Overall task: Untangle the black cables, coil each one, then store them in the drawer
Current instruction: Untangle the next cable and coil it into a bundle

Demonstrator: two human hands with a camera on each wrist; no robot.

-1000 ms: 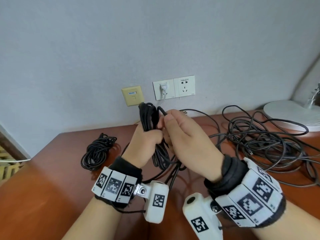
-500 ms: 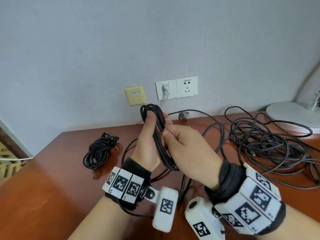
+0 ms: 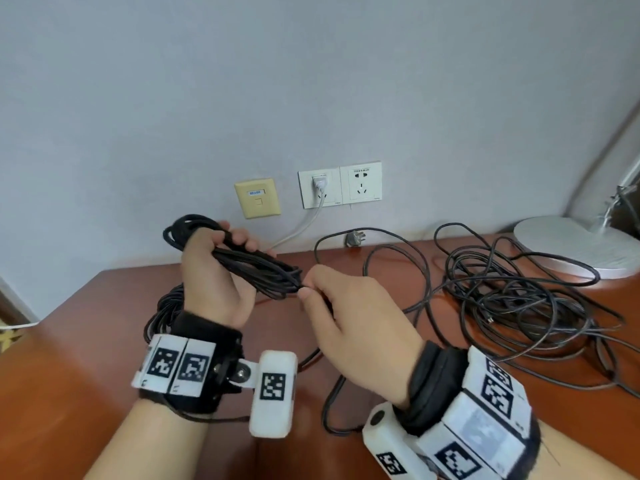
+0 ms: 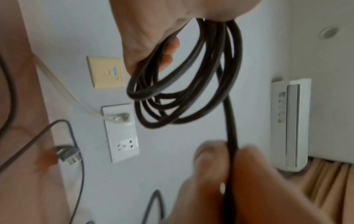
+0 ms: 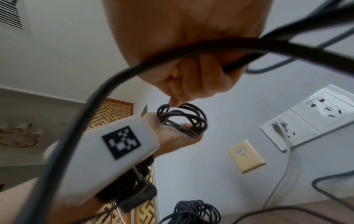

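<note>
My left hand [image 3: 211,271] is raised above the brown table [image 3: 86,341] and grips a half-wound coil of black cable [image 3: 252,266], which points to the right. In the left wrist view the coil's loops [image 4: 184,84] hang from its fingers. My right hand [image 3: 346,306] pinches the cable's free strand [image 4: 230,136] at the coil's right end. That strand [image 5: 210,45] runs across my right palm and down toward the table. A loose tangle of black cable [image 3: 519,299] lies on the right of the table. A finished coil [image 3: 164,306] sits behind my left wrist. No drawer is in view.
A grey plug [image 3: 355,239] on a black cable lies by the wall. A white lamp base [image 3: 571,247] stands at the back right. Wall sockets [image 3: 341,183] with a white plug and cord sit above the table, next to a beige data plate [image 3: 258,199].
The coil in my left hand has tipped from upright to pointing right. My right hand has slid from beside the left fingers to the coil's right end.
</note>
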